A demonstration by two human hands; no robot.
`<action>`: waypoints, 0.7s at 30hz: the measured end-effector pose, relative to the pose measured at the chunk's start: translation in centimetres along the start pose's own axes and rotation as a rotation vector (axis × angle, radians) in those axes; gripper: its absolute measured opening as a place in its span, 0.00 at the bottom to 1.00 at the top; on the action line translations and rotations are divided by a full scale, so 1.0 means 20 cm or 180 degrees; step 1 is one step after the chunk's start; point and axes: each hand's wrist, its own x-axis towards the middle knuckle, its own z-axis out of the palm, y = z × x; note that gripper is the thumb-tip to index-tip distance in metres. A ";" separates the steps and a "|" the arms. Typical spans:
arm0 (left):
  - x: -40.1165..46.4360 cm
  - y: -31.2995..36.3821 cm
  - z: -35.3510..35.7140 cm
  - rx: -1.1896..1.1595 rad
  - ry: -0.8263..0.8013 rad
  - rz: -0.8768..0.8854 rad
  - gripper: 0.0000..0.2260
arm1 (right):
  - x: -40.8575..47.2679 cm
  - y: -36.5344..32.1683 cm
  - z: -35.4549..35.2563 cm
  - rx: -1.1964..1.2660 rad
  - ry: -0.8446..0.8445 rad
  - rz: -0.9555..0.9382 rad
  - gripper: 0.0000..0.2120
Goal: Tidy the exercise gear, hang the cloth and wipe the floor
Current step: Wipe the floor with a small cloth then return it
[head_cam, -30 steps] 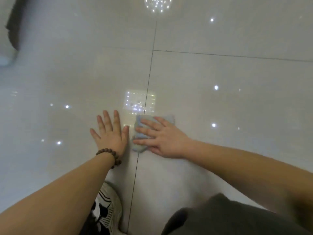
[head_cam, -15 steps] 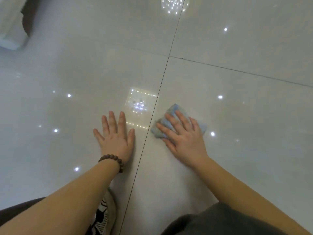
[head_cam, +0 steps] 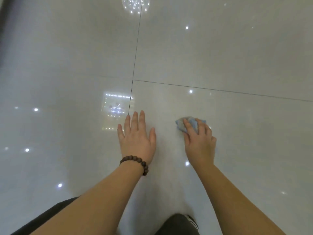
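Observation:
A small light-blue cloth (head_cam: 183, 124) lies bunched on the glossy pale tile floor (head_cam: 237, 56). My right hand (head_cam: 199, 141) presses down on it, fingers spread over its near part, so only the far edge shows. My left hand (head_cam: 137, 138) rests flat on the floor to the left of the cloth, fingers apart and holding nothing, with a brown bead bracelet (head_cam: 135, 162) on the wrist. A hand's width of bare tile separates the two hands.
Dark grout lines (head_cam: 134, 65) cross just beyond my hands. Ceiling lights reflect as bright dots on the tiles. My dark-clothed knees (head_cam: 176, 224) and a shoe (head_cam: 192, 221) are at the bottom edge. A dark strip (head_cam: 4, 31) runs along the far left.
My right hand has slid the cloth to the right, from beside the left hand to a gap away. The view has shifted, so both hands sit further right.

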 end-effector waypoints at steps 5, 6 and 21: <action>-0.30 0.08 -0.56 0.0366 -0.0338 0.0382 0.31 | -0.14 -0.14 -0.63 0.0369 0.0077 0.0372 0.22; -0.36 0.09 -0.68 0.0420 -0.0369 0.0392 0.31 | -0.16 -0.16 -0.77 0.0420 0.0078 0.0407 0.22; -1.14 0.72 -2.48 0.0619 -0.0240 0.0824 0.38 | -0.47 -0.12 -2.91 0.0431 0.0247 0.0460 0.20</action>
